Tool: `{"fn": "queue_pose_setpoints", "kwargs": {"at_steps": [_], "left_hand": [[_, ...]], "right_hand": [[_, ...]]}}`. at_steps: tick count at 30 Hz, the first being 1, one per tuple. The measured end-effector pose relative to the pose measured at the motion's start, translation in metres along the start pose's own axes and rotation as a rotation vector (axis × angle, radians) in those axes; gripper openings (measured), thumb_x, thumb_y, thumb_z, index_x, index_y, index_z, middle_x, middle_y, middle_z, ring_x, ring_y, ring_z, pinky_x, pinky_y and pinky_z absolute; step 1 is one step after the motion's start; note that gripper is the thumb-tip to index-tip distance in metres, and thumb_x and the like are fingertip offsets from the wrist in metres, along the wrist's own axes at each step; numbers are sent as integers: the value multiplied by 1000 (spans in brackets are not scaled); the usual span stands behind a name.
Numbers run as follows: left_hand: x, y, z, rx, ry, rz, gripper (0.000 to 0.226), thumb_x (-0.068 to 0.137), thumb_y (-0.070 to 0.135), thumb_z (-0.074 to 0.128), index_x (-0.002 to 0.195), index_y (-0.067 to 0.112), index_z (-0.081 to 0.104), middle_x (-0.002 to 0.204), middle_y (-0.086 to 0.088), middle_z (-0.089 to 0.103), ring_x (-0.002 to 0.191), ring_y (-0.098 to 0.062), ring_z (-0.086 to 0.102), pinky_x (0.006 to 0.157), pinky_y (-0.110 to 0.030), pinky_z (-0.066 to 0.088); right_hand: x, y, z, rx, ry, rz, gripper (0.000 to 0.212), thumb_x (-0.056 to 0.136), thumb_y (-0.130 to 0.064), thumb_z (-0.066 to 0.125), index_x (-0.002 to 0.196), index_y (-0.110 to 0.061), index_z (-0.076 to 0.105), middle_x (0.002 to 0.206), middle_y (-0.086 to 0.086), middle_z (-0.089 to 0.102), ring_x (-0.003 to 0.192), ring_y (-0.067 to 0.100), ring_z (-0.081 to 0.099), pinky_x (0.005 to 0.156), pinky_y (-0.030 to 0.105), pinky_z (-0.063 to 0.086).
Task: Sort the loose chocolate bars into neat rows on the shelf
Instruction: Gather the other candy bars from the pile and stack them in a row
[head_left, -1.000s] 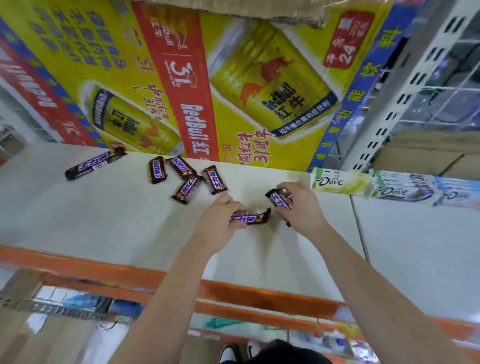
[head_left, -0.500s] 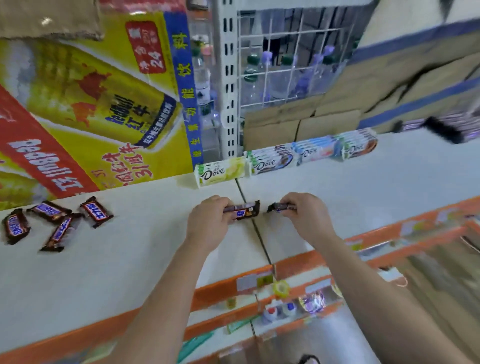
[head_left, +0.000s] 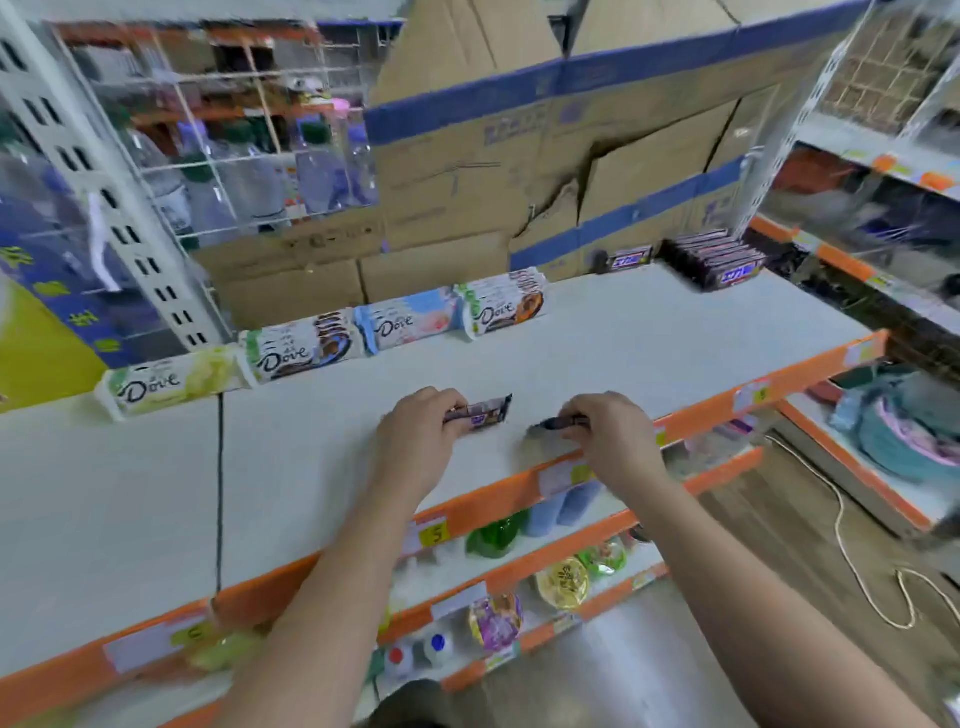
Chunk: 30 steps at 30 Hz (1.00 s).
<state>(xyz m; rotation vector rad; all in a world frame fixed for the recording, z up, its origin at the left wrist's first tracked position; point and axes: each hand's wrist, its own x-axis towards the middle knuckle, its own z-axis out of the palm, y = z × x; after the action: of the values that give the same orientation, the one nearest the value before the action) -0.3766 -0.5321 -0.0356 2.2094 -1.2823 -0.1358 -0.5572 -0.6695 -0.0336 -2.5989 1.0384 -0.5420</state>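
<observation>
Head view: left hand (head_left: 415, 447) grips a dark-wrapped chocolate bar (head_left: 485, 413) over the white shelf (head_left: 311, 467) at centre; right hand (head_left: 610, 441), at 3 o'clock from it, pinches a second bar (head_left: 558, 422). Along the back, from 9 to 12 o'clock, packs (head_left: 298, 351) read "Dove". At 2 o'clock stacked dark bars (head_left: 719, 260), labels blurred, sit before cardboard boxes (head_left: 519, 156).

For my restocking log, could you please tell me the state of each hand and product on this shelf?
Left hand, gripping one loose bar.
Right hand, pinching a second loose bar.
Dove packs, lined up at the back of the shelf.
Dark-wrapped bars, packed in a neat row, far right.
</observation>
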Motion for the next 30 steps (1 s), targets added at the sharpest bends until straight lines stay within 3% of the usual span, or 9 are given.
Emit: {"fn": "queue_pose_setpoints", "kwargs": {"at_steps": [9,19,25,30], "left_hand": [[79,62,66,-7,-39,18,13,86,25,61,98,20,62,95,-1,58,91,-24,55,69,-35,40],[197,122,137,-22,-54,112,28,88,8,55,112,19,63,102,-5,55,95,-24,54,83,-36,44],[247,155,162,-38,-31,38,18,85,14,62,101,19,65,99,-3,58,93,-24,55,80,-38,47],[279,180,180,23,35,-57,18,82,19,67,100,22,63,106,1,63,98,-22,55,78,-37,48]], "right_hand": [[51,95,-19,-22,28,-32,7,76,-12,70,83,-15,70,78,3,69,83,29,56,65,35,44],[138,202,-45,-52,41,6,5,76,-14,73,80,-14,70,75,3,69,77,29,57,59,32,39],[172,234,-54,-57,10,-61,5,75,-14,72,80,-16,69,73,1,69,74,27,56,57,28,30],[187,248,-58,-31,5,-127,3,73,-24,63,76,-23,65,71,-4,65,72,23,54,57,33,44]]}}
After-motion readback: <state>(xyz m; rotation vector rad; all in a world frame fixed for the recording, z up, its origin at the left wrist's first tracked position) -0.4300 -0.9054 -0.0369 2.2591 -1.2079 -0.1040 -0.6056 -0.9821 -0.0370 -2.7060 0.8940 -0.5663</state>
